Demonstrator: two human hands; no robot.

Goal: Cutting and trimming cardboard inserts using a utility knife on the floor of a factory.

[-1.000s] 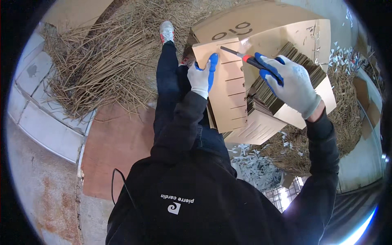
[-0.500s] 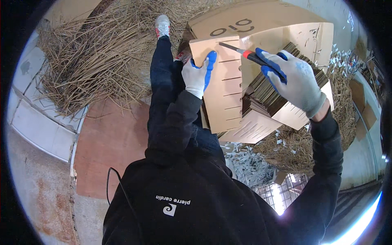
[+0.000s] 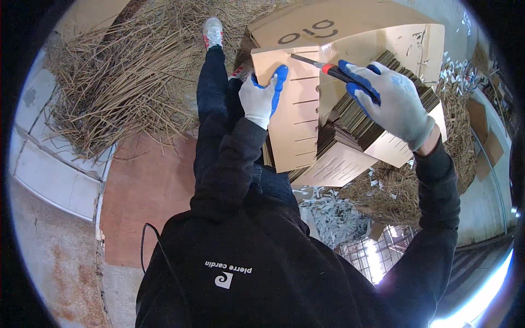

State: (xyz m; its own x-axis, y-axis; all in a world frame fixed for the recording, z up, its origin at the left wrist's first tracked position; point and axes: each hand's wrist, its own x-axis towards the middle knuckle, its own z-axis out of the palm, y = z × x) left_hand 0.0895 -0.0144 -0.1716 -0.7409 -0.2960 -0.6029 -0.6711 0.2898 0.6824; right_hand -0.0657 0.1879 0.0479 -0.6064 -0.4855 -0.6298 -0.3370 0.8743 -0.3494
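Note:
My left hand point(image 3: 258, 102), in a white glove with blue-coated fingers, grips a tan cardboard piece point(image 3: 298, 123) by its left edge. The thumb lies on the face, and the other fingers go behind it. A row of short parallel slits runs along the piece's right side. My right hand point(image 3: 398, 104), gloved alike, is closed round the black-and-red handle of a knife point(image 3: 330, 69). Its narrow grey blade points left, the tip at the topmost slit. Behind the piece, a stack of cut cardboard strips point(image 3: 377, 106) leans inside a large open cardboard box point(image 3: 355, 22).
Dry straw-like stalks point(image 3: 126, 82) are heaped at the far left, with more straw point(image 3: 394, 197) right of the box. White paper shreds point(image 3: 333, 218) lie below it. A reddish-brown board point(image 3: 147, 202) covers floor at left. A metal grid point(image 3: 377, 254) stands near my right arm.
The cardboard piece, both hands and the knife appear slightly farther up and left, as do their surroundings. The grips and the blade's place at the top slit look the same.

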